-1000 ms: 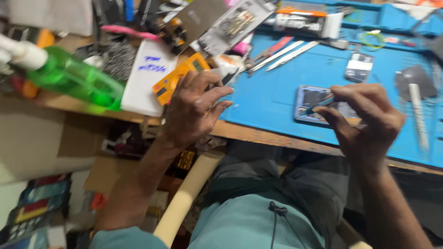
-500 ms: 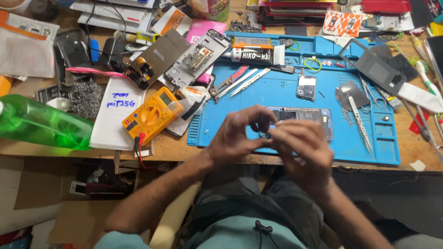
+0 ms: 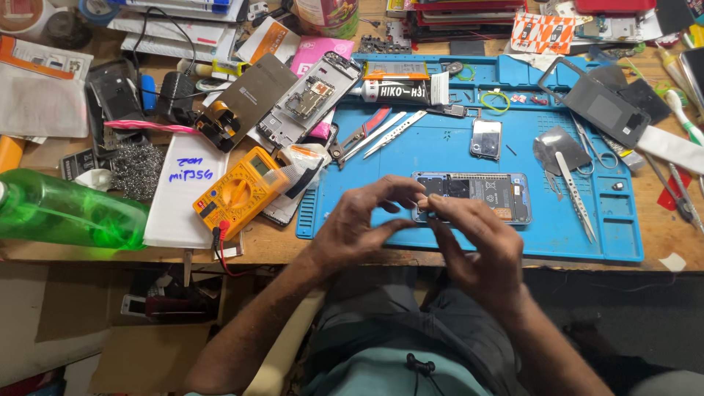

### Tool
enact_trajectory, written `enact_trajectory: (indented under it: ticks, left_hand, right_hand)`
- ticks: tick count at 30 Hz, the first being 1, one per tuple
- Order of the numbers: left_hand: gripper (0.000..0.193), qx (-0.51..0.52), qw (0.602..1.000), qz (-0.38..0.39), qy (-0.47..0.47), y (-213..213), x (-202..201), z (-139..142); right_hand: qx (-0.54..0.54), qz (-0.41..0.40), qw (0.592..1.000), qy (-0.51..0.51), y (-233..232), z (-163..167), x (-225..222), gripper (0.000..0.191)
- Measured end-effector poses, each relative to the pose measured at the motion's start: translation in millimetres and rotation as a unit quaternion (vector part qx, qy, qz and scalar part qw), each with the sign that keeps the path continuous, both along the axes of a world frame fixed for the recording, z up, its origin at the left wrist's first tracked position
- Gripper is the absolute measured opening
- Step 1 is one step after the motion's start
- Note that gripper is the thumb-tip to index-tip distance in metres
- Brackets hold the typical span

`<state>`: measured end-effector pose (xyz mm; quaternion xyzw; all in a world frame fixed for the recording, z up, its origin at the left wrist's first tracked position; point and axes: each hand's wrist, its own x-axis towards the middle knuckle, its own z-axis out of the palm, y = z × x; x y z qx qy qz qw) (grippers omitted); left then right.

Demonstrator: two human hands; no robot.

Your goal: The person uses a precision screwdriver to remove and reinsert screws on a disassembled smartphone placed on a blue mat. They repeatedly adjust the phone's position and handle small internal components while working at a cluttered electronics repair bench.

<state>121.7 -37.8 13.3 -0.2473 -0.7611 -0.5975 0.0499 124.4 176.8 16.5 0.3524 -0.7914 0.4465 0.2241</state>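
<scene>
An opened phone (image 3: pixel 488 195) with its back cover off lies flat on the blue work mat (image 3: pixel 455 158), circuit board showing. My left hand (image 3: pixel 363 224) and my right hand (image 3: pixel 480 249) meet over the phone's left end. Thumbs and forefingers of both hands pinch together at one spot just above that end. Whether something small sits between the fingertips is hidden by the fingers. Both wrists hang over the table's front edge above my lap.
A yellow multimeter (image 3: pixel 238 192) with a red lead lies left of the mat, and a green bottle (image 3: pixel 66 209) lies at the far left. Tweezers (image 3: pixel 576 198), a small square part (image 3: pixel 485 138), a glue tube (image 3: pixel 400 92) and metal pry tools (image 3: pixel 381 133) lie on the mat.
A second ago my hands were apart, the left near the multimeter. They have come together over the opened phone's left end, and the view has swung to look straight down.
</scene>
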Motion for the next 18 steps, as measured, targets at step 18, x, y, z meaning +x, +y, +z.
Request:
enact_trajectory:
  ticks: [18]
  left_hand:
    - [0.022, -0.044, 0.979, 0.197, 0.025, -10, 23, -24]
  right_hand:
    - [-0.009, 0.088, 0.995, -0.044, 21, -17, -12, 0.065]
